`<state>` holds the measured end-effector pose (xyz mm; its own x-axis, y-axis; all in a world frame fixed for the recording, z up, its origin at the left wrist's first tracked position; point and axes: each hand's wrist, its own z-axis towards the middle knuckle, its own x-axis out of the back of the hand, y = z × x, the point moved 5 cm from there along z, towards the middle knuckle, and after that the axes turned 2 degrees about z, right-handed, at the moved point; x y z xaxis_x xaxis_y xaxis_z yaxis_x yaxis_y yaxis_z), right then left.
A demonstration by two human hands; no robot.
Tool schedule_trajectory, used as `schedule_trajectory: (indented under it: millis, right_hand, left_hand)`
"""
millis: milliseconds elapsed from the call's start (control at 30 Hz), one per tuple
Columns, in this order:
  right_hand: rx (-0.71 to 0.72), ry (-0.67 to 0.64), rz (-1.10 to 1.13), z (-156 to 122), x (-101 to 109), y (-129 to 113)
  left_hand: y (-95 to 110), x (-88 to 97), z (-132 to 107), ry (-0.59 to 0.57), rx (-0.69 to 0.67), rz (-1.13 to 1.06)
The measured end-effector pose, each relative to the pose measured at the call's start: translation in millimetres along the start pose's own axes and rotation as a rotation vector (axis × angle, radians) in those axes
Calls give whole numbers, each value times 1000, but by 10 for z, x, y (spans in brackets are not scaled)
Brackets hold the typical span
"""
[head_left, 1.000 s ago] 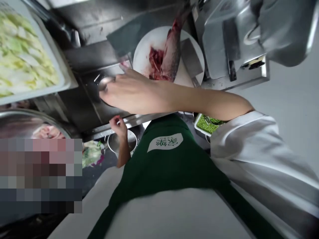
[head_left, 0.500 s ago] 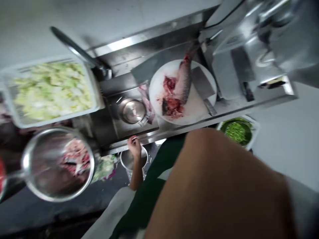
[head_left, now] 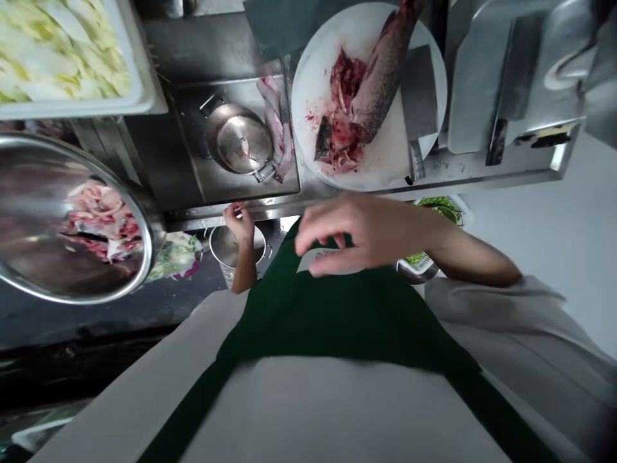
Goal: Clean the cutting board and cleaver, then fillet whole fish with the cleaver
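My right hand is raised in front of the green apron, palm turned down, fingers bent but apart and nothing in them. My left hand hangs at the counter's front edge, above a metal pot standing lower down. Its fingers are loosely curled, with no object visible in them. A cut fish with bloody flesh lies on a round white cutting board. A cleaver rests on the board to the right of the fish, its handle toward me.
Left of the board, a small pot sits in a sunken tray beside strips of fish skin. Further left are a large metal bowl of fish pieces and a white tub of chopped cabbage. Another cleaver lies at right.
My right arm, large and close to the camera before, has come down and the hand now shows over the apron. The view has tilted downward. My left hand stays by the counter edge.
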<state>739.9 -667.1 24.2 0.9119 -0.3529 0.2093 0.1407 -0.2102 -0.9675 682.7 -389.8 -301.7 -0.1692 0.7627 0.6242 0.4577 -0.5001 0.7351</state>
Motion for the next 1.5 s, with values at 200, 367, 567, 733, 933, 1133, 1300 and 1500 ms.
schedule_trajectory:
  millis: [200, 367, 567, 733, 933, 1133, 1300, 1500]
  right_hand:
    - [251, -341, 230, -209, -411, -51]
    - [406, -318, 267, -97, -504, -183]
    - [381, -76, 258, -88, -327, -178]
    - [401, -47, 284, -125, -103, -201]
    - [69, 205, 26, -46, 30, 463]
    - [-315, -43, -102, -113, -519, 1538]
    - [-532, -33, -162, -483, -710, 2135]
    - [-1095, 268, -205, -1561, -753, 3014]
  left_hand:
    - [-250, -39, 73, 131, 113, 18]
    - [-198, -112, 81, 124, 131, 5]
    - [-163, -95, 82, 96, 123, 13]
    - [-138, -53, 73, 94, 145, -13]
    - [-136, -58, 113, 103, 143, -20]
    - [-237, -139, 48, 118, 127, -7]
    - [-350, -166, -107, 106, 128, 9]
    - [-465, -49, -385, 92, 153, 67]
